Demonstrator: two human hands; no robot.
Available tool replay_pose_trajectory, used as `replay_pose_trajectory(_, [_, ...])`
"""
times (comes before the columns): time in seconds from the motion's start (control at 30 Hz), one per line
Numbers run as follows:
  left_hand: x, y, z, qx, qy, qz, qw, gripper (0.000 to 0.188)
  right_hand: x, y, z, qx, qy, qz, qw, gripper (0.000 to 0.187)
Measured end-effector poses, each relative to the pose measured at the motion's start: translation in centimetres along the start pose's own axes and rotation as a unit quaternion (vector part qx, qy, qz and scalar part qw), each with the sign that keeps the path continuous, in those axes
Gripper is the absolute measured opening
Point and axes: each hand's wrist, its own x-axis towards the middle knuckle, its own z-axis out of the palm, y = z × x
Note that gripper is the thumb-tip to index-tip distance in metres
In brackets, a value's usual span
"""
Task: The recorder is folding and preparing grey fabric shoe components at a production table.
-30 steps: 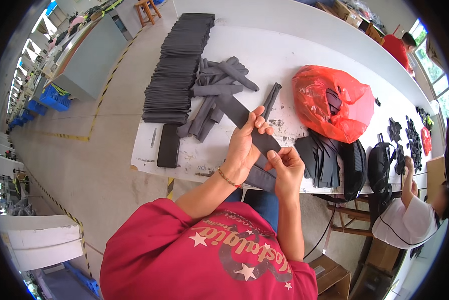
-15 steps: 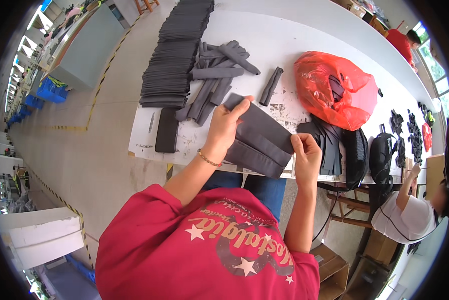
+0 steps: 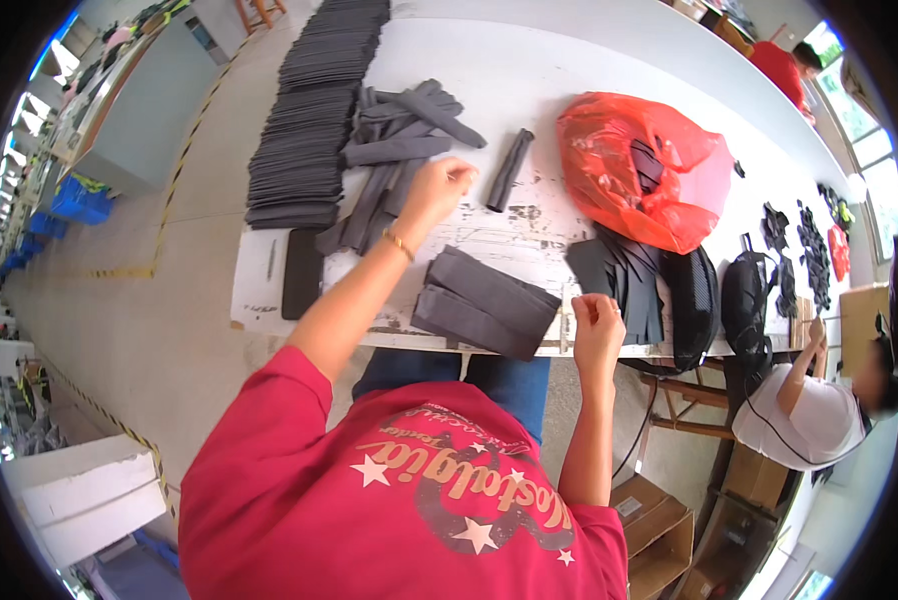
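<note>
Folded dark grey fabric pieces [image 3: 489,305] lie at the front edge of the white table [image 3: 469,226], layered with long edges showing. My left hand [image 3: 443,190] is raised beyond them, beside a heap of rolled grey fabric tubes [image 3: 399,152], its fingers bunched together. Just right of the fabric pieces, my right hand [image 3: 597,325] is closed in a pinch. Whatever either pinch may hold is too small to make out. A single rolled dark tube [image 3: 510,170] rests on the tabletop farther right of my left hand.
A tall stack of dark fabric pieces [image 3: 304,120] runs along the left. A black flat block [image 3: 303,275] lies before it. At right are a red plastic bag [image 3: 609,190], dark strips [image 3: 634,290] and black mesh pouches [image 3: 691,310]. A person in white [image 3: 799,415] sits beyond.
Both hands have let go of the fabric pieces, which now lie flat on the table. My left hand has moved up and away; my right is slightly lower. The view has shifted a little.
</note>
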Motion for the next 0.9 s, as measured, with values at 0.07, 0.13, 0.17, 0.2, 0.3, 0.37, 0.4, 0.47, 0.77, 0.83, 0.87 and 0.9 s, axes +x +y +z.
replay_pose_trajectory(0.07, [4.0, -2.5, 1.7, 0.002, -0.035, -0.064, 0.997, 0.018, 2.2, 3.1, 0.5, -0.078, 0.049, -0.06, 0.994, 0.011])
replay_pose_trajectory(0.13, [6.7, -6.2, 3.0, 0.111, -0.017, -0.102, 0.988, 0.025, 4.3, 3.8, 1.8, -0.179, 0.048, -0.111, 0.976, 0.017])
replay_pose_trajectory(0.17, [7.4, -6.2, 4.1, 0.153, -0.026, -0.104, 0.982, 0.024, 5.2, 4.4, 2.4, -0.262, 0.063, -0.149, 0.951, 0.026])
replay_pose_trajectory(0.2, [7.7, -6.2, 5.0, 0.153, -0.029, -0.102, 0.983, 0.024, 5.5, 4.8, 2.7, -0.354, 0.04, -0.142, 0.924, 0.031])
replay_pose_trajectory(0.3, [7.7, -4.7, 7.5, 0.26, -0.083, -0.058, 0.96, 0.014, 5.2, 6.9, 4.1, -0.498, -0.028, -0.157, 0.852, 0.023])
replay_pose_trajectory(0.37, [7.7, -5.2, 6.7, 0.246, -0.066, -0.064, 0.965, 0.017, 4.6, 5.5, 5.0, -0.562, -0.042, -0.234, 0.792, 0.014])
replay_pose_trajectory(0.4, [7.1, -4.6, 6.5, 0.211, -0.076, -0.054, 0.973, 0.02, 4.3, 5.6, 5.2, -0.558, -0.044, -0.239, 0.793, 0.014])
replay_pose_trajectory(0.47, [6.4, -2.1, 6.2, 0.104, -0.071, -0.13, 0.984, 0.021, 4.0, 6.0, 4.7, -0.54, -0.089, -0.23, 0.805, 0.011])
replay_pose_trajectory(0.77, [1.9, 1.0, 0.2, -0.354, -0.061, -0.236, 0.903, 0.049, 5.0, 6.9, 2.5, -0.303, 0.024, -0.218, 0.928, 0.018])
replay_pose_trajectory(0.83, [0.7, 1.6, -0.4, -0.401, -0.088, -0.242, 0.879, 0.042, 5.1, 6.1, 1.4, -0.096, -0.028, -0.105, 0.989, 0.021])
replay_pose_trajectory(0.87, [0.1, 2.1, -0.7, -0.447, -0.113, -0.25, 0.851, 0.035, 5.1, 4.6, 0.7, -0.095, -0.027, -0.107, 0.989, 0.021])
replay_pose_trajectory(0.9, [-0.8, 2.4, -0.8, -0.459, -0.117, -0.242, 0.847, 0.021, 5.2, 3.1, 0.2, -0.067, -0.059, -0.095, 0.991, 0.025])
